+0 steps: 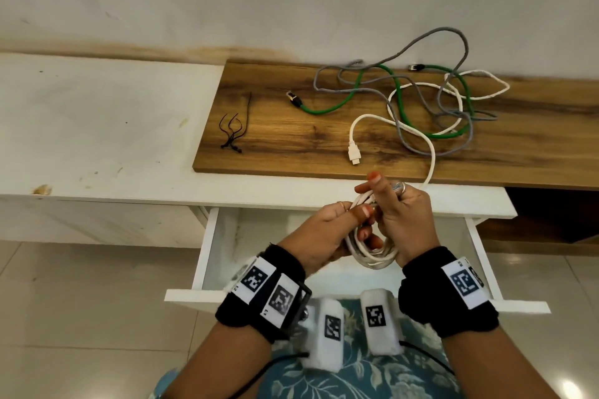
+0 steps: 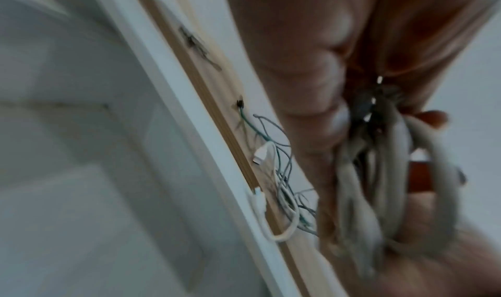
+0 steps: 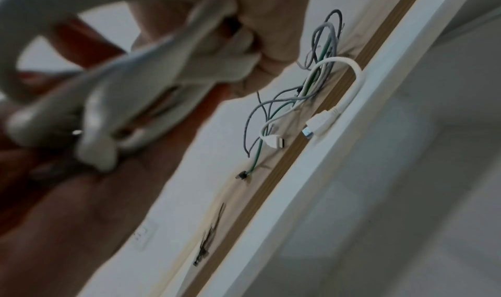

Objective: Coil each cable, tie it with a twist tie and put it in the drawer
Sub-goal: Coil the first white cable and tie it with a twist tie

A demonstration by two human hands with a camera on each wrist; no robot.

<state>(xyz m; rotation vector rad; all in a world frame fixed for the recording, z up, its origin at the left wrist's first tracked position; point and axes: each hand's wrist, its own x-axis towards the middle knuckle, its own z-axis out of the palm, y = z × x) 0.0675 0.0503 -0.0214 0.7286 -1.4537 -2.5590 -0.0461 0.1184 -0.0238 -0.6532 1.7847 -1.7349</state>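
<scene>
While both hands grip white cable coil (image 1: 372, 249) | drawer (image 1: 207, 256) open, seemingly holding nothing

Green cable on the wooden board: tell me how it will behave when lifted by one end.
The green cable will likely hang floppy, since it lies in loose curves. It crosses the grey cable and a white cable, so it may drag them along. It looks thin and probably light; its plug could snag.
</scene>
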